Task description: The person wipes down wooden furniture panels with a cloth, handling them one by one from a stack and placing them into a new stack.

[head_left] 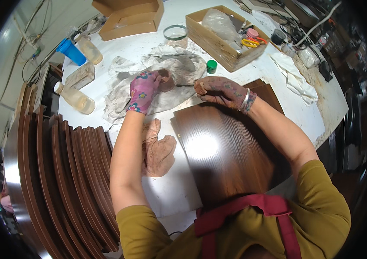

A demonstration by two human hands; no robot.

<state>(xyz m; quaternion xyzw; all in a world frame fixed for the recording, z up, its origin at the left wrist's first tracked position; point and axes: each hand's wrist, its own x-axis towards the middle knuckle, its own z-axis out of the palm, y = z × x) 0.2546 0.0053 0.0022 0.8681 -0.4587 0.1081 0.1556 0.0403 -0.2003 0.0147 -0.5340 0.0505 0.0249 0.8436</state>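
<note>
My left hand (pixel 143 88), in a pink flowered glove, is closed on a small brown-stained round container (pixel 165 80) above a crumpled grey-white cloth (pixel 118 84). Facing it, my right hand (pixel 223 91), in a darker, stained flowered glove, pinches a thin dark stick-like tool (pixel 186 85). Its tip points left toward the container; the exact kind of tool is too small to tell. Below the right hand lies a dark brown wood-grain board (pixel 231 151), with more board edges under it. A brown-stained cloth (pixel 159 151) rests on the white table beside my left forearm.
Several brown panels (pixel 69 172) stand on edge at the left. Liquid-filled bottles (pixel 76 99) and a blue cup (pixel 72 52) are at the far left. Farther back are an open cardboard box (pixel 127 21), a glass jar (pixel 175 42), a green-capped bottle (pixel 211 66) and a box of supplies (pixel 218 52).
</note>
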